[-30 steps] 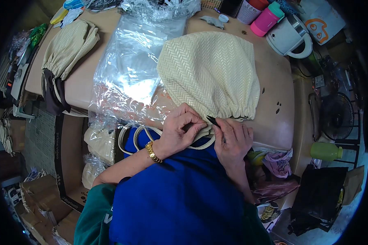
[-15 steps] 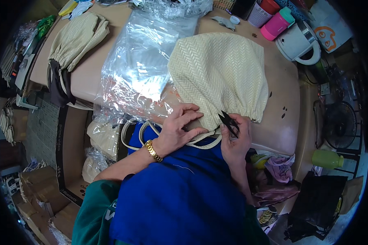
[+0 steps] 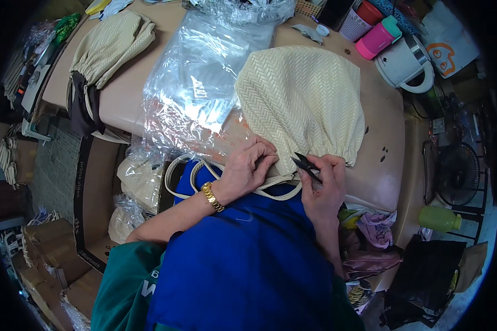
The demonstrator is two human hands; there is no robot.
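A cream drawstring bag [image 3: 303,99] with a woven herringbone pattern lies on the table, its gathered mouth toward me. My left hand [image 3: 248,168], a gold watch at its wrist, pinches with thumb and fingers at the left edge of that mouth. Black thread snips [image 3: 307,166] rest in my right hand [image 3: 327,190], their blades apart and pointing up-left over the gathers. A cream cord [image 3: 279,196] loops from the mouth over my blue apron [image 3: 232,270]. Whether a thread lies between my left fingertips is too small to tell.
Clear plastic bags [image 3: 204,66] cover the table's middle. Another cream bag [image 3: 113,47] with dark lining lies at the left. A pink bottle [image 3: 376,41] and a white kettle [image 3: 406,63] stand at the back right. An open cardboard box [image 3: 96,204] sits below on the left.
My left fingers have drawn together into a pinch at the bag's edge. My right hand and the snips have shifted only slightly. The whole view has moved a little.
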